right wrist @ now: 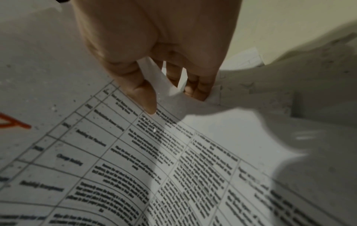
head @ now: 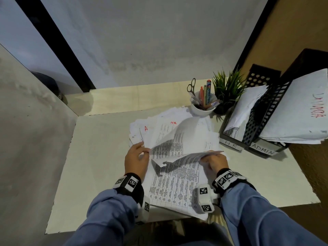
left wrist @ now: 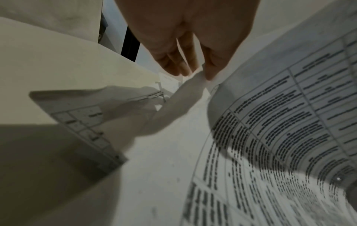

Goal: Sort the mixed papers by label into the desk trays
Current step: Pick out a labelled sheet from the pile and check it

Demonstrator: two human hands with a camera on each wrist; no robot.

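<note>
A loose pile of white papers [head: 142, 132] lies mid-desk; one sheet shows a red "A", another a red "HR". My left hand [head: 144, 148] pinches the corner of a curled printed sheet [head: 177, 137] lifted off the pile, and the pinch [left wrist: 195, 74] shows in the left wrist view. My right hand [head: 207, 158] grips the far edge of a sheet printed with a table [head: 177, 183]; its thumb [right wrist: 144, 97] lies on top and the fingers curl beneath. At the right stand two black mesh trays, labelled HR [head: 230, 144] and ADMIN [head: 262, 150], both holding papers.
A white cup [head: 202, 109] with pens and scissors and a small green plant [head: 227, 89] stand behind the pile, beside the trays. Bare desk [head: 99, 157] lies to the left. A partition wall closes the left side. The near desk edge runs under my forearms.
</note>
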